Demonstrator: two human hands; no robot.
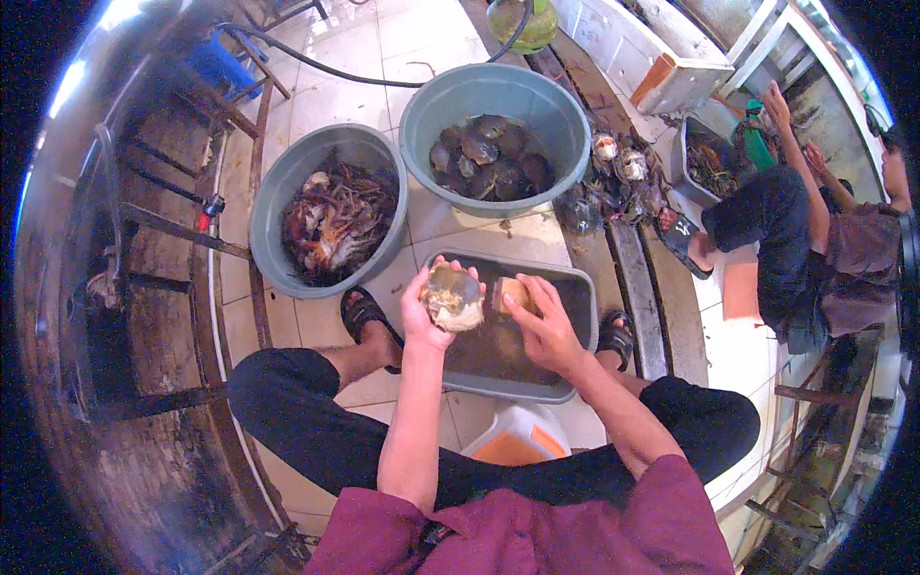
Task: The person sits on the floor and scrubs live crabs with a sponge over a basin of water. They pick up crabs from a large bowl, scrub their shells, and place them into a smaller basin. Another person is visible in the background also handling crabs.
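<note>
My left hand [422, 314] is closed around a crab shell [453, 297], whose hollow, pale and dark inner side faces up. Beside it, my right hand [548, 333] grips a small tan block that looks like a wooden scrub brush [510, 295]; its underside is hidden. The two things are apart by a narrow gap. Both hands are over a grey rectangular basin [460, 376] holding murky brown water. Beyond it stands a round grey tub [418, 129] of dark crab shells [489, 158]. To its left, another round tub [391, 251] holds a heap of crab legs and pieces [337, 225].
More crabs [623, 172] lie on the floor boards at the right. A co-worker [815, 220] sits far right by a grey bin [688, 163]. A black hose [335, 71] crosses the tiles to a green gas cylinder [525, 24]. Wooden rails [257, 230] line the left.
</note>
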